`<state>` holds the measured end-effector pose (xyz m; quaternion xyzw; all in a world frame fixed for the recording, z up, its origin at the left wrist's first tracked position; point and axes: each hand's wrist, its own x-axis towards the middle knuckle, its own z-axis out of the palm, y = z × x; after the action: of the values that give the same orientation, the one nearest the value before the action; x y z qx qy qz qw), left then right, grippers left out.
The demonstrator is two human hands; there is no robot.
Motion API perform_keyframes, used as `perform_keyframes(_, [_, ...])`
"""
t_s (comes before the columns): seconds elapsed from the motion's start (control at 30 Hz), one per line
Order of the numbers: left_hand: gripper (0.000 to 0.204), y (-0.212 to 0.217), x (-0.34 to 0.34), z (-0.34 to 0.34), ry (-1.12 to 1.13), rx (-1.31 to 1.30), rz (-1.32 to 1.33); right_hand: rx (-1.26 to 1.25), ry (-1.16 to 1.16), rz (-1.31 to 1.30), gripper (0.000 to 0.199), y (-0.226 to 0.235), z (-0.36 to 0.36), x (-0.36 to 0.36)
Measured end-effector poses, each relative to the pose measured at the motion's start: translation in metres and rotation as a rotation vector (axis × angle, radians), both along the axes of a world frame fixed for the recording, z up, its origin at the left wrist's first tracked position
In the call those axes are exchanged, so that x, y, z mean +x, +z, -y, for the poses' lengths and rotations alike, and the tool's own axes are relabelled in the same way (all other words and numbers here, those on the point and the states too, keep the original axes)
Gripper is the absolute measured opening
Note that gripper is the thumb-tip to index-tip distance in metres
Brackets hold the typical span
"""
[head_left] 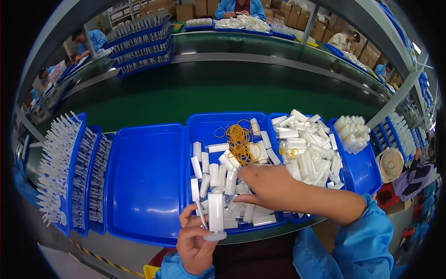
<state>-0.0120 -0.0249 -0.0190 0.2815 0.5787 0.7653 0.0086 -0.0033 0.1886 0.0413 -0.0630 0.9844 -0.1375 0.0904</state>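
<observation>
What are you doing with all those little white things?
A person in blue sleeves sits at a row of blue plastic trays. The left hand holds a small bundle of white plastic tubes upright at the tray's near edge. The right hand reaches into the middle tray's loose white tubes. A pile of yellow rubber bands lies further back in that tray.

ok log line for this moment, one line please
left hand holds small clear bottle upright | right hand reaches into middle blue tray, on white pieces | rubber bands behind
</observation>
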Motion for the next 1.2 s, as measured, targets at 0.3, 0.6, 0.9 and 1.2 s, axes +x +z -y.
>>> perform_keyframes(0.3, [0.018,0.011,-0.002,0.013,-0.063,-0.134,-0.067,0.101,0.202,-0.161,0.022,-0.024,-0.011,-0.016])
perform_keyframes(0.6, [0.013,0.010,-0.003,-0.002,-0.191,-0.178,-0.218,-1.297,-0.198,0.003,0.017,-0.012,-0.036,0.012])
perform_keyframes(0.9, [0.016,0.013,0.000,-0.014,-0.242,-0.270,-0.304,-1.849,-0.435,0.313,0.027,0.001,-0.030,0.024])
perform_keyframes(1.2, [0.015,0.010,-0.002,-0.019,-0.245,-0.323,-0.282,-0.950,-0.114,-0.014,0.013,0.004,-0.030,0.030])
